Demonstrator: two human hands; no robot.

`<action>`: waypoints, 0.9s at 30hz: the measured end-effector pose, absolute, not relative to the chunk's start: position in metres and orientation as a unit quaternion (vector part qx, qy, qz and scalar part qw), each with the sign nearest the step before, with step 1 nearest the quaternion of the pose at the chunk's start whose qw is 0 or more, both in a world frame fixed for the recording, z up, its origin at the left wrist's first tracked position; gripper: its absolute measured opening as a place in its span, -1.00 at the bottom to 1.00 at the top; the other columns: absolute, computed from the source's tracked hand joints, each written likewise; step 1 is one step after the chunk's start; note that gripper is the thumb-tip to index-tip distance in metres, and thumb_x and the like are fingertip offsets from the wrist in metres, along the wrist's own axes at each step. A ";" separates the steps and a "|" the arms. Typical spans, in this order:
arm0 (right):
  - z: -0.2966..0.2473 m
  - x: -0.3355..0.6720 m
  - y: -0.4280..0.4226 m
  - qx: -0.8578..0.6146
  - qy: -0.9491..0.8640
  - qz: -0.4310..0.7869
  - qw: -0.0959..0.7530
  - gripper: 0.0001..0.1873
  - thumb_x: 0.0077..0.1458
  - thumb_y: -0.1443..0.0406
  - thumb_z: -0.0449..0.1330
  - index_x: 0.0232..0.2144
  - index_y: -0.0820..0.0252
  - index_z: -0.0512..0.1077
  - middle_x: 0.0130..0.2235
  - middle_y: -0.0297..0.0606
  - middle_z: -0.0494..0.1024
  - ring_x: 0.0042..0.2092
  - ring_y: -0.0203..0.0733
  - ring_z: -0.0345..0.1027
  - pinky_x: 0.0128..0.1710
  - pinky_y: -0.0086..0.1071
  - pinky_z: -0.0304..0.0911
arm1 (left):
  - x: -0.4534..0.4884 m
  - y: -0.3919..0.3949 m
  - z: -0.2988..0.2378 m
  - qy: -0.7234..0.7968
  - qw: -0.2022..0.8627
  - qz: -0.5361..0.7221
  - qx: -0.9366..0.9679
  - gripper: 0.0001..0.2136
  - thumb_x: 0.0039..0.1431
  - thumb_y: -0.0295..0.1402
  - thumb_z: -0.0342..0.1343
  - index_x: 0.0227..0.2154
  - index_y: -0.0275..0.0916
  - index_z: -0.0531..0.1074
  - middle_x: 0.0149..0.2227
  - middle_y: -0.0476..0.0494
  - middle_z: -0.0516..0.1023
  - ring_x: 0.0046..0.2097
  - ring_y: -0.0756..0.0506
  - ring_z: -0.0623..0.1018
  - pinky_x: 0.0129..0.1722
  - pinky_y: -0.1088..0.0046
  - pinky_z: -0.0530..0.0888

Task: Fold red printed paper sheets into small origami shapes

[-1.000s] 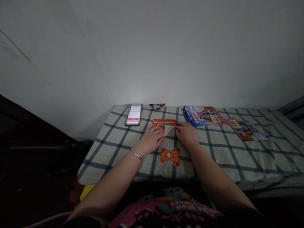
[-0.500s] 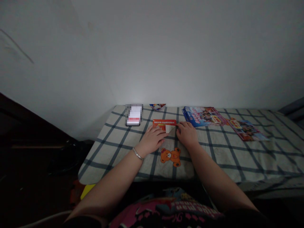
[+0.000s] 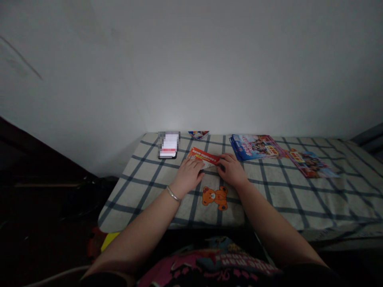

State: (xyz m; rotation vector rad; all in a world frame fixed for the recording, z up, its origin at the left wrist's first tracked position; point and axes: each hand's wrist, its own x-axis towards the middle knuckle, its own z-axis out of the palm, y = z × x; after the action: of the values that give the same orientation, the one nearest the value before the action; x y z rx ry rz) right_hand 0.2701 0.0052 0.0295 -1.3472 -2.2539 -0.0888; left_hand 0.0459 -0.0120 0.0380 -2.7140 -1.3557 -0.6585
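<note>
A red and white folded paper flyer [image 3: 206,156] lies slightly slanted on the checked cloth, its right end lower than its left. My left hand [image 3: 189,173], with a silver bangle at the wrist, is closed on the flyer's left part, its fingers over the paper and covering some of it. At the right end, the fingers and thumb of my right hand [image 3: 231,169] pinch the paper's edge. Just below the flyer, between my wrists, an orange teddy bear picture [image 3: 214,197] shows on the cloth.
A lit phone [image 3: 168,146] rests behind my left hand. Beside it, against the wall, is a small colourful folded paper triangle [image 3: 198,134]. To the right lie a stack of colourful flyers [image 3: 254,146] and another flyer [image 3: 312,163]. The checked tablecloth [image 3: 134,191] covers the table.
The flyer has turned, its right end coming toward me, and the white flap on it has shifted. My right hand has moved slightly left; my left fingers are more bent.
</note>
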 end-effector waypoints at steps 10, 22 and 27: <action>0.032 0.264 0.002 -0.420 -0.869 -0.012 0.259 -0.87 0.06 0.36 0.22 -0.32 0.13 0.55 -0.03 -0.22 0.54 0.08 0.01 0.27 0.11 -0.06 0.23 | 0.048 -0.009 0.037 -0.425 0.079 -0.180 -0.883 -0.76 0.25 -0.38 0.07 -0.05 -0.07 0.47 -0.16 -0.12 0.52 -0.07 -0.18 0.45 -0.01 0.13 0.36; 0.035 0.254 -0.004 -0.435 -0.876 -0.087 0.188 -0.86 0.15 0.33 0.17 -0.28 0.16 0.53 -0.18 -0.21 0.60 -0.07 -0.09 0.37 -0.03 -0.22 0.21 | 0.055 -0.010 0.039 -0.398 0.140 -0.165 -0.892 -0.88 0.21 -0.49 0.06 -0.38 -0.29 0.49 -0.34 -0.13 0.57 -0.23 -0.15 0.52 -0.14 0.20 0.41; 0.035 0.252 -0.004 -0.438 -0.865 -0.100 0.225 -0.88 0.16 0.35 0.14 -0.32 0.17 0.50 -0.27 -0.21 0.59 -0.15 -0.10 0.38 -0.10 -0.24 0.24 | 0.055 -0.010 0.039 -0.393 0.143 -0.187 -0.889 -0.87 0.24 -0.47 0.04 -0.36 -0.28 0.49 -0.34 -0.12 0.58 -0.21 -0.14 0.53 -0.02 0.14 0.37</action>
State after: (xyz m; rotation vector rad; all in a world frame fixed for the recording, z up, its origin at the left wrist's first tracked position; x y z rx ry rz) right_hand 0.2518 -0.0039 0.0350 -1.2075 -2.3862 -0.2772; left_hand 0.0546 -0.0097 0.0387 -2.5643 -1.1342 -0.5382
